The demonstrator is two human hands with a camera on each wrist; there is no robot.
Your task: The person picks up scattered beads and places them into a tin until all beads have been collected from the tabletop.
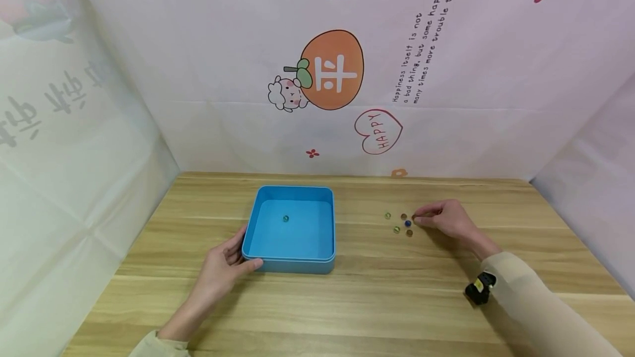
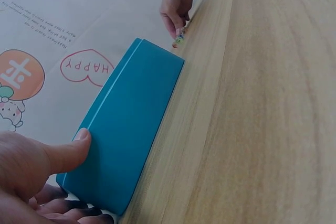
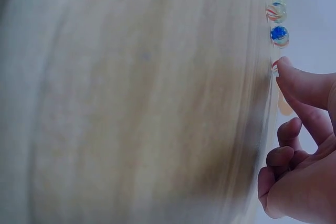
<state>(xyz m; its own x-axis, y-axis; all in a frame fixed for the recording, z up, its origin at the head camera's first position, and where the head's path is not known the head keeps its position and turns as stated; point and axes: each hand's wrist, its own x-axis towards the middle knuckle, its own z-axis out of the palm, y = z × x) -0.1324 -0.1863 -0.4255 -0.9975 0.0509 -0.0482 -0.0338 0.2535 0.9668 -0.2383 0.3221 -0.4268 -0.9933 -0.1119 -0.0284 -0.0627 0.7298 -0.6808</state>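
Observation:
A blue square box [image 1: 290, 266] stands on the table with one green marble [image 1: 285, 218] inside. My left hand [image 1: 223, 271] grips its near left corner, thumb on the front wall and fingers around the side, as the left wrist view also shows. Right of the box lies a loose group of several glass marbles, among them a blue marble [image 1: 408, 223], a clear green marble [image 1: 388, 215] and an amber marble [image 1: 409, 233]. At the group's right edge my right hand [image 1: 448, 219] pinches a marble [image 3: 275, 67] between thumb and forefinger, partly hidden by the fingertips.
The wooden table [image 1: 367, 313] meets a printed white sheet [image 1: 223, 136] at the back, and similar sheets hang at both sides. A small black device [image 1: 479, 290] is at the right sleeve.

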